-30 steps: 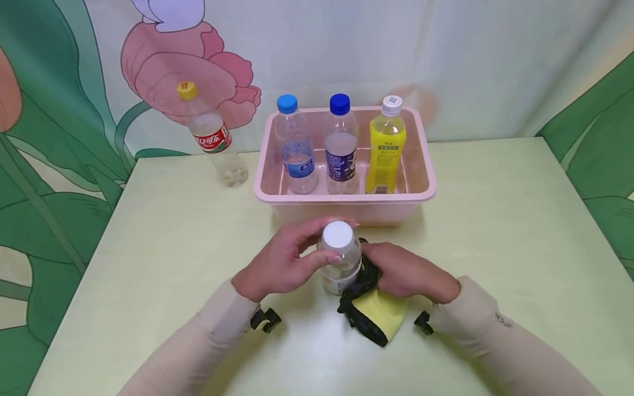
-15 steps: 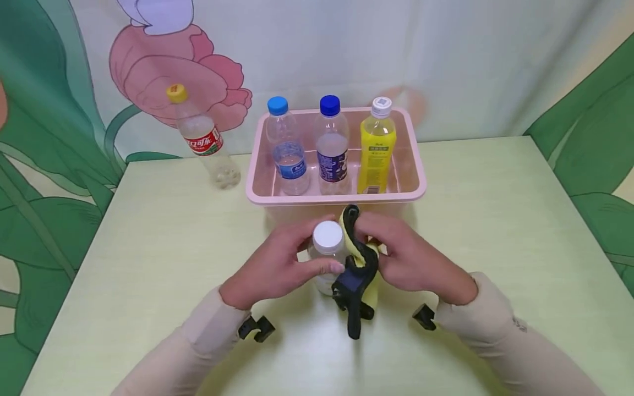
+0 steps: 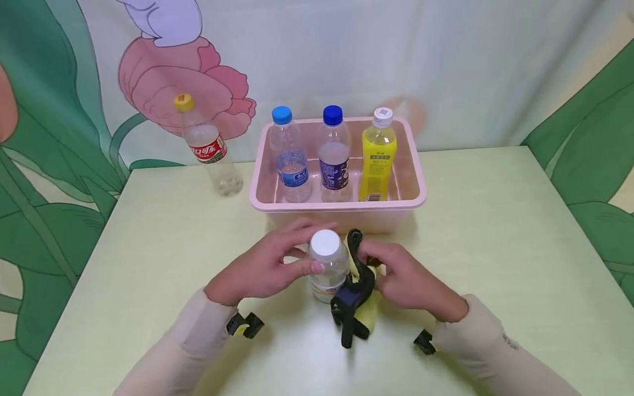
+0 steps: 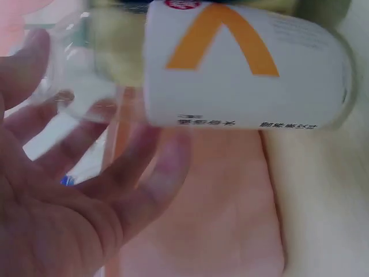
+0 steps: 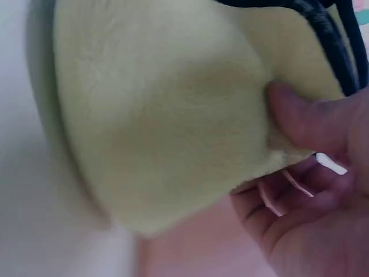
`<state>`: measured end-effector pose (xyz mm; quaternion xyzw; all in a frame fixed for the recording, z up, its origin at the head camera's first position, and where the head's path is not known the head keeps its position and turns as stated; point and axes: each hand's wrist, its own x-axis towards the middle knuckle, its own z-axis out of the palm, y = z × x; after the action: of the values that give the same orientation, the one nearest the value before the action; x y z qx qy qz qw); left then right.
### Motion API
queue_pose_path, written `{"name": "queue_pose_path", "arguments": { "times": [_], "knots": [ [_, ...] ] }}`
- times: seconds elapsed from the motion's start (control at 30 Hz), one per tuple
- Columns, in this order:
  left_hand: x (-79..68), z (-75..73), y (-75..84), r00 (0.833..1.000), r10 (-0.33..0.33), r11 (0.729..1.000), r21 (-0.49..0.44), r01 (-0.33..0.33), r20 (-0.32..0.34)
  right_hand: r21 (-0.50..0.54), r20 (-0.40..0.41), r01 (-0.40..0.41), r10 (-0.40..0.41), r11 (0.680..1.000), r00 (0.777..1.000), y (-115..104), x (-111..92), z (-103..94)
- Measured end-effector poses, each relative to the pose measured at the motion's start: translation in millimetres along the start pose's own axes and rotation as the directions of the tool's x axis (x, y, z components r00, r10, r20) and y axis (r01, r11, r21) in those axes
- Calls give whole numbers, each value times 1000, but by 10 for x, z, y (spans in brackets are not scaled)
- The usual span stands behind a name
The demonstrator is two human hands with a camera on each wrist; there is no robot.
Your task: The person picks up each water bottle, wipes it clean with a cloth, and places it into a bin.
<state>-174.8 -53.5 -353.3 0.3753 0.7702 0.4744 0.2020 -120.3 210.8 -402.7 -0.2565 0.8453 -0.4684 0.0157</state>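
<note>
My left hand (image 3: pixel 262 269) holds a clear plastic bottle (image 3: pixel 328 269) by its shoulder, thumb in front and fingers behind. The bottle stands upright on the table under a white cap (image 3: pixel 325 243). In the left wrist view its white label (image 4: pixel 230 95) carries an orange chevron. Against the bottle's right side lies a yellow cloth (image 3: pixel 367 316) with black edging, pinched and bunched by my right hand (image 3: pixel 406 278). Seen from the right wrist, the soft cloth (image 5: pixel 161 121) sits between thumb (image 5: pixel 300 118) and curled fingers. The cloth hides part of the bottle's lower right side.
Behind the hands stands a pink bin (image 3: pixel 342 207). Inside it are a light-blue-capped bottle (image 3: pixel 292 159), a dark-blue-capped bottle (image 3: pixel 334 157) and a yellow-labelled bottle (image 3: pixel 377 165). A yellow-capped cola bottle (image 3: pixel 210 151) stands left of the bin on the table (image 3: pixel 148 264).
My right hand has raised and bunched the cloth, turning more black edging upward beside the bottle, then lowered slightly. My left hand keeps its hold on the bottle. The head view has shifted a little.
</note>
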Motion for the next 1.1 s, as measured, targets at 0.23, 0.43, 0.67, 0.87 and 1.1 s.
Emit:
{"name": "queue_pose_path", "arguments": {
  "times": [0.23, 0.43, 0.67, 0.87, 1.1],
  "knots": [
    [23, 89, 133, 996, -84, 993, -91, 82, -19, -6, -105, 229, -228, 973, 968, -341, 122, -216],
    [11, 270, 89, 987, -77, 974, -224, 44, -141, -33, 17, -17, 18, 999, 1000, -33, 58, 30],
    [-64, 155, 0, 988, -134, 941, -321, 103, -77, -30, 26, -23, 24, 999, 999, 100, 15, 113],
    [-99, 85, 110, 991, -126, 982, -147, 119, -36, 23, -109, 246, -242, 969, 964, -293, 161, -143],
    [-125, 269, 208, 961, -217, 961, -210, 180, -172, -4, -5, 109, -109, 994, 994, -305, 189, -123]
  ]
}}
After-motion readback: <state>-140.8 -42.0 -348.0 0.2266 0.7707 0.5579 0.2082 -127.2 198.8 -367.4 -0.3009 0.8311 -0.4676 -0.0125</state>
